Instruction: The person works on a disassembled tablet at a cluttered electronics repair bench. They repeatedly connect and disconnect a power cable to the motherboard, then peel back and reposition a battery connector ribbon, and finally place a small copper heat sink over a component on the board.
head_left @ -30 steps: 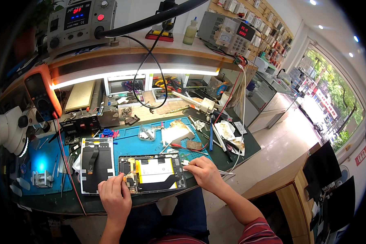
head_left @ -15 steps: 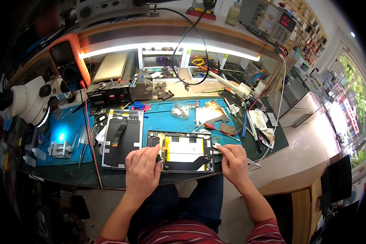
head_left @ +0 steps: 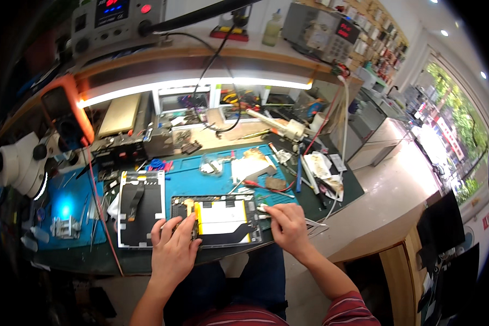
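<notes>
An opened tablet [head_left: 223, 216] lies at the bench's near edge, its inside up, showing a white battery with yellow edging and a black flex ribbon. My left hand [head_left: 174, 247] grips its left end, the fingers on top and the thumb by the near edge. At the right end, my right hand [head_left: 289, 227] pinches the white plug of a cable [head_left: 316, 224], close against the tablet's side. Whether the plug sits in the port cannot be made out. Left of the tablet rests a detached screen panel [head_left: 141, 209], black inside with a ribbon.
Blue mats [head_left: 193, 187] cover part of the bench. Behind the tablet are a small clear dish [head_left: 211, 164], a stained light plate [head_left: 254, 164] and red and black leads. A microscope [head_left: 22, 163] and an orange multimeter [head_left: 68, 111] stand left; tools and a soiled cloth [head_left: 323, 168] lie right.
The view has turned toward the right and up, so the bench appears further left and lower. Both hands keep their places at the tablet's two ends.
</notes>
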Available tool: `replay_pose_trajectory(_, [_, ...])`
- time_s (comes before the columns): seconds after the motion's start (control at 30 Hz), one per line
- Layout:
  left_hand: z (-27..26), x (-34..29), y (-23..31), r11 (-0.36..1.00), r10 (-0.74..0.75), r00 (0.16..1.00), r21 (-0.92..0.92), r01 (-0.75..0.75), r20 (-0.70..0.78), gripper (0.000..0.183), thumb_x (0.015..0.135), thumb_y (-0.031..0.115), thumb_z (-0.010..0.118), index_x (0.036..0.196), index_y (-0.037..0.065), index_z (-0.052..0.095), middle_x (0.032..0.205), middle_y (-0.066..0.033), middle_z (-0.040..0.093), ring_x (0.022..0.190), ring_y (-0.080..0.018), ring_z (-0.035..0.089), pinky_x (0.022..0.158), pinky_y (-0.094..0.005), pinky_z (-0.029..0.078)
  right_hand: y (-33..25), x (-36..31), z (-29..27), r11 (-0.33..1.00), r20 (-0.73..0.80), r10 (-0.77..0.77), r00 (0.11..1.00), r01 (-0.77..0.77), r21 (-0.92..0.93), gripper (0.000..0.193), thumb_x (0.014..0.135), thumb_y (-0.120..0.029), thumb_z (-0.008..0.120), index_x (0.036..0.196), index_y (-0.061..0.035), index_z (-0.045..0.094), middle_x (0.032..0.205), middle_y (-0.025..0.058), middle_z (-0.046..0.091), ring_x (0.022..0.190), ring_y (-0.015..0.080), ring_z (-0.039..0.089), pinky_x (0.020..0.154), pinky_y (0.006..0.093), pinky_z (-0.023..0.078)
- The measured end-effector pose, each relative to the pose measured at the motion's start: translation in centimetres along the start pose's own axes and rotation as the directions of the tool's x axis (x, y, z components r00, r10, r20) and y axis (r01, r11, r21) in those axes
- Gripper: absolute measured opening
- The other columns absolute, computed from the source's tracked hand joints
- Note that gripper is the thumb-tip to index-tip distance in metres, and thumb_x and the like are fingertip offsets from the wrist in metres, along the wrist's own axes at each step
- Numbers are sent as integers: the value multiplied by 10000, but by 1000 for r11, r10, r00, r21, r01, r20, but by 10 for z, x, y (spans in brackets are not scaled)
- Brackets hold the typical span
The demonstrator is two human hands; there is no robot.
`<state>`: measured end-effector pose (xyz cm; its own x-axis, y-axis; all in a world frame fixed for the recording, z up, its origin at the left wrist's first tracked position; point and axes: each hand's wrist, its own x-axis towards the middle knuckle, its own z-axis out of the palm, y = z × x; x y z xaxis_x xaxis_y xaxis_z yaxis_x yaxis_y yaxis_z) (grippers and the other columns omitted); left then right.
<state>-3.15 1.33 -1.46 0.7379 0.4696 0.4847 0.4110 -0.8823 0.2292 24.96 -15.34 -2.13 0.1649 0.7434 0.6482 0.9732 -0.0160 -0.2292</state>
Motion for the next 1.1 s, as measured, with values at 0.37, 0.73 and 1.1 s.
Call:
replay_pose_trajectory(0.37, [5,-1,-2,999,39,999,5,-39,8,655,951,204,773,1543,39,548,1275,-76,712,1276,-248,568,1233,-511,298,5,-7,5,1000,-11,30,1000,-30,3,392,854,17,719,1231,-82,768,1072,58,718,1001,278,659,875,428,484])
replay_pose_trajectory(0.73, [6,-1,-2,999,36,999,7,-36,-2,644,950,189,770,1539,43,556,1261,-73,714,1274,-241,573,1240,-512,291,4,-6,4,1000,-6,26,1000,-26,0,384,857,15,714,1225,-76,767,1072,57,715,1006,275,658,879,426,481])
replay_pose_trajectory(1.1, [5,-2,0,999,17,1000,-27,-17,-21,584,939,133,756,1492,36,592,1317,-89,684,1283,-273,583,1237,-529,311,2,-3,3,1000,-31,18,999,-18,5,339,864,33,713,1184,-57,784,1027,74,721,938,278,655,867,417,485])
